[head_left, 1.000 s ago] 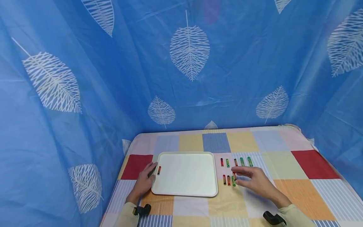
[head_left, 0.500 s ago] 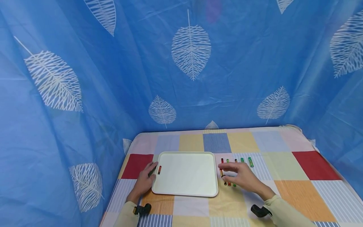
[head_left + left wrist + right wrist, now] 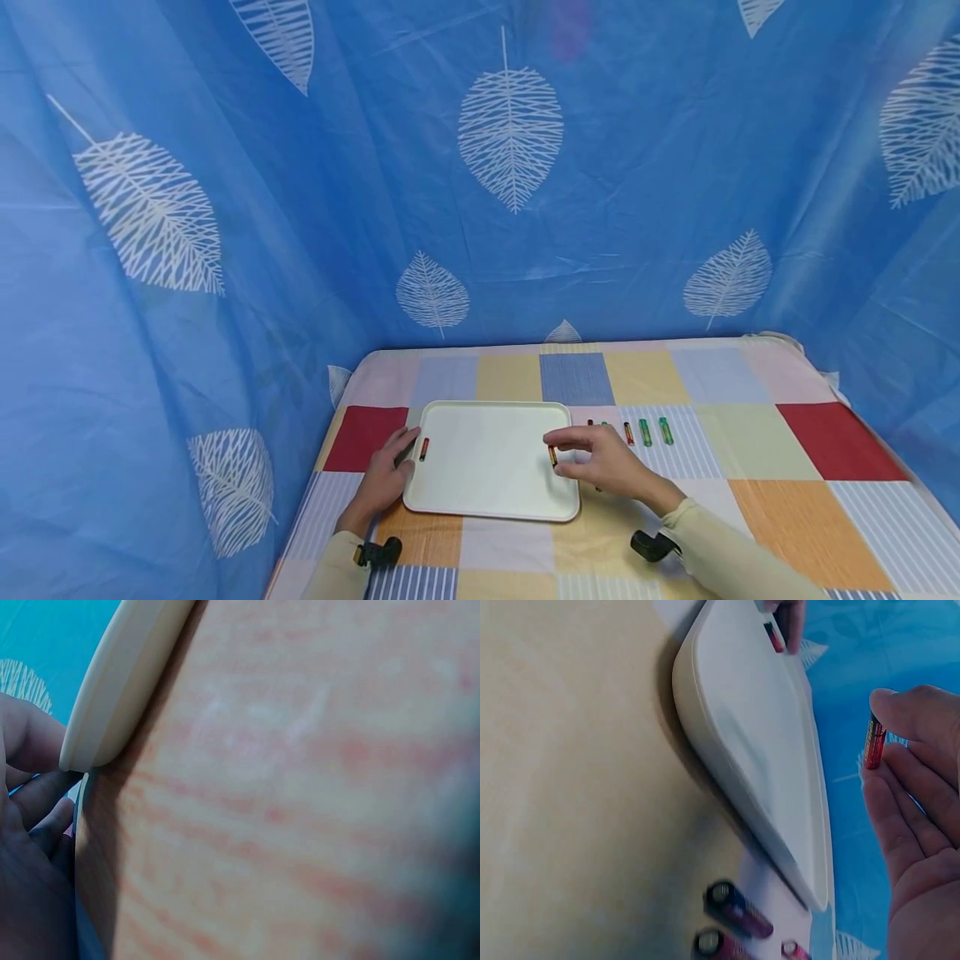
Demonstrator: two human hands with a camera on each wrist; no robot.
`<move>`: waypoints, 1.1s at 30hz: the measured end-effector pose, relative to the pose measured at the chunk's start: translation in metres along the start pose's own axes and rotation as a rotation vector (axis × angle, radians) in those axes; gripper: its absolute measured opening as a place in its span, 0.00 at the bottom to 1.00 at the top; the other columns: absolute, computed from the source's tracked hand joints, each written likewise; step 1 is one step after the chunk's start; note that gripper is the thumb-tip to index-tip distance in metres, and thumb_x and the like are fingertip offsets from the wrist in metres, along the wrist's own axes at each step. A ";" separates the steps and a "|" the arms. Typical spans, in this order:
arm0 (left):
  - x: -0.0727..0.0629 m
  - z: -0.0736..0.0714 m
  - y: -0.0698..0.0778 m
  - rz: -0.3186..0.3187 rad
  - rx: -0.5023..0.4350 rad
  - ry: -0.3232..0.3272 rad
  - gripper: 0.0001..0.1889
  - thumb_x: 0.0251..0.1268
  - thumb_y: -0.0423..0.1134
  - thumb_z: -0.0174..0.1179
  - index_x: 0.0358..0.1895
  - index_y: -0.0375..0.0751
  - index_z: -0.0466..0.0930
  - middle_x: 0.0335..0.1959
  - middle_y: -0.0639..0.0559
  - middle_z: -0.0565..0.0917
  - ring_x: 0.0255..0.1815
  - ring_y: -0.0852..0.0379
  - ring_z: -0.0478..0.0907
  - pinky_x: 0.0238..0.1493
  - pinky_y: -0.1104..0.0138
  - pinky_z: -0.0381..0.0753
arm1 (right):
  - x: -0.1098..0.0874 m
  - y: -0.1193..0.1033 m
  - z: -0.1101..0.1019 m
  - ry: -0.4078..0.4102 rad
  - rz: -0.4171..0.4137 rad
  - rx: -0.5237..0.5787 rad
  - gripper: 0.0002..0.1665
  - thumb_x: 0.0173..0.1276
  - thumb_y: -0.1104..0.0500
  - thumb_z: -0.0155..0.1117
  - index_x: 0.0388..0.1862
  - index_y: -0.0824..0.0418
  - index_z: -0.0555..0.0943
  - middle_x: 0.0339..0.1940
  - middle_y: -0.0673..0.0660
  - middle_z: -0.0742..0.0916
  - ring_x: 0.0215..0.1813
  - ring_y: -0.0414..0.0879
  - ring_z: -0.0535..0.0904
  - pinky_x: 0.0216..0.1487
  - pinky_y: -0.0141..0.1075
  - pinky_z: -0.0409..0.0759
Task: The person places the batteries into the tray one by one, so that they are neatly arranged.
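In the head view my right hand (image 3: 609, 460) pinches a small red-and-black battery (image 3: 552, 455) over the right side of a white tray (image 3: 491, 510). The right wrist view shows this battery (image 3: 874, 741) upright between thumb and fingertips, apart from the tray (image 3: 742, 787). At the tray's left edge, my left hand (image 3: 384, 477) rests with its fingers against the rim; the left wrist view has these fingers (image 3: 34, 739) right at the tray's edge (image 3: 112, 690). Inside the tray, along its left side, lies another red-and-black battery (image 3: 424, 449).
Right of the tray, several batteries lie on the patchwork tablecloth (image 3: 757, 517), among them a red one (image 3: 628, 433) and a green one (image 3: 666, 431). My right hand hides some of them. A blue curtain (image 3: 615, 208) with white leaves hangs behind the table.
My right hand has moved left with the battery, from the rows of batteries to over the tray's right side. My left hand has stayed at the tray's left edge.
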State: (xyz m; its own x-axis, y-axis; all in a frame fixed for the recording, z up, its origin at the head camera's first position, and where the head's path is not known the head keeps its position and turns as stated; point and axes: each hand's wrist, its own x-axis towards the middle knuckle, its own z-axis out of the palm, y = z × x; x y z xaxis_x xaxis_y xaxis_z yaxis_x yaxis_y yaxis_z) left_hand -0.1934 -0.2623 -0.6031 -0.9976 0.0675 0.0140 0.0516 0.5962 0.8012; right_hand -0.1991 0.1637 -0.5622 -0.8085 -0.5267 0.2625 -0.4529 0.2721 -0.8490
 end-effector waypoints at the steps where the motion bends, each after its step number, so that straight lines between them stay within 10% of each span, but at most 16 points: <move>1: 0.000 0.000 0.000 0.001 -0.001 0.000 0.33 0.75 0.26 0.55 0.82 0.40 0.71 0.87 0.32 0.63 0.88 0.27 0.58 0.85 0.31 0.58 | 0.002 0.000 0.002 -0.005 -0.004 -0.008 0.26 0.68 0.64 0.80 0.64 0.68 0.87 0.58 0.67 0.92 0.59 0.56 0.92 0.63 0.51 0.89; 33: 0.000 -0.001 0.002 -0.022 0.025 0.013 0.32 0.75 0.26 0.56 0.82 0.42 0.73 0.86 0.33 0.64 0.88 0.28 0.58 0.85 0.31 0.58 | 0.083 -0.009 0.067 -0.138 -0.042 -0.082 0.26 0.69 0.64 0.78 0.66 0.66 0.87 0.63 0.61 0.92 0.61 0.52 0.91 0.67 0.41 0.88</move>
State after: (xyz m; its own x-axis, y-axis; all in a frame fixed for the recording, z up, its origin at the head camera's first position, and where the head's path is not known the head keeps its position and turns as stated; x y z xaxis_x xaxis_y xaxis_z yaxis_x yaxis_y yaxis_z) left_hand -0.1932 -0.2620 -0.6012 -0.9990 0.0437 0.0045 0.0306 0.6176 0.7859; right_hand -0.2365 0.0638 -0.5632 -0.7316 -0.6431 0.2262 -0.5188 0.3098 -0.7968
